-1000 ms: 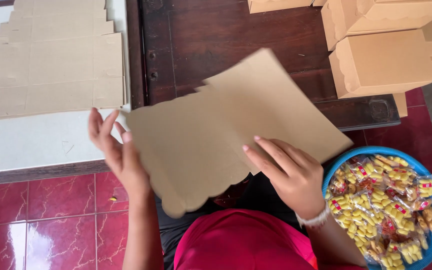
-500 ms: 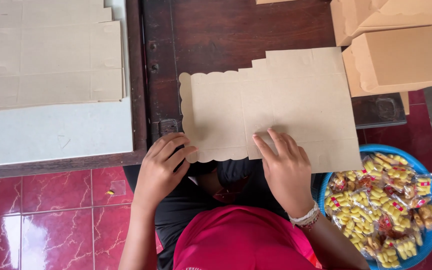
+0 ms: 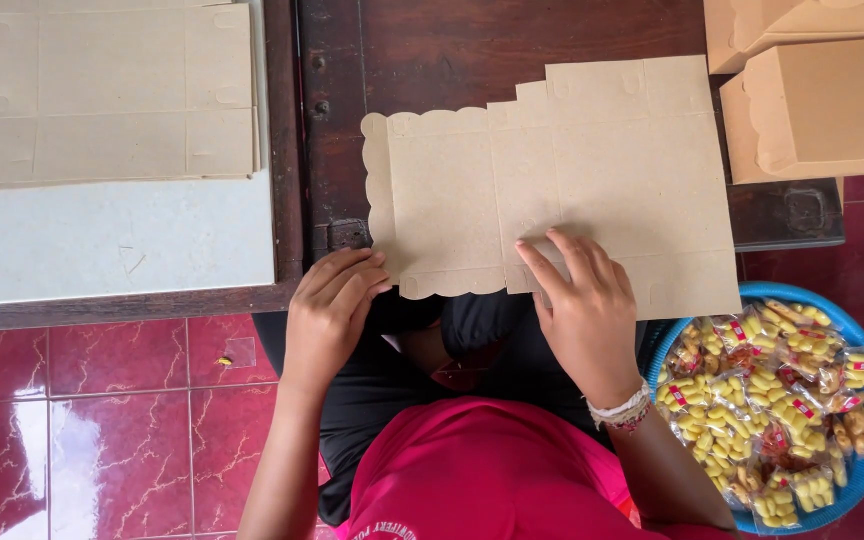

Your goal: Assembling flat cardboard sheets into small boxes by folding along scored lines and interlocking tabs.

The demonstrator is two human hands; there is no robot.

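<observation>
A flat brown cardboard box blank with scalloped edges lies on the dark wooden table. Its near edge hangs over the table's front. My right hand presses flat on the blank's lower middle, fingers spread. At the blank's lower left corner, my left hand has its fingers curled around the near edge.
A stack of flat box blanks rests on a white board at the left. Folded brown boxes stand at the back right. A blue basket of small yellow snack packets sits by my right knee. Red tiled floor below.
The blank has been laid flat and squared on the table. My left hand came in from the left to its lower left corner; my right hand stays pressed on it.
</observation>
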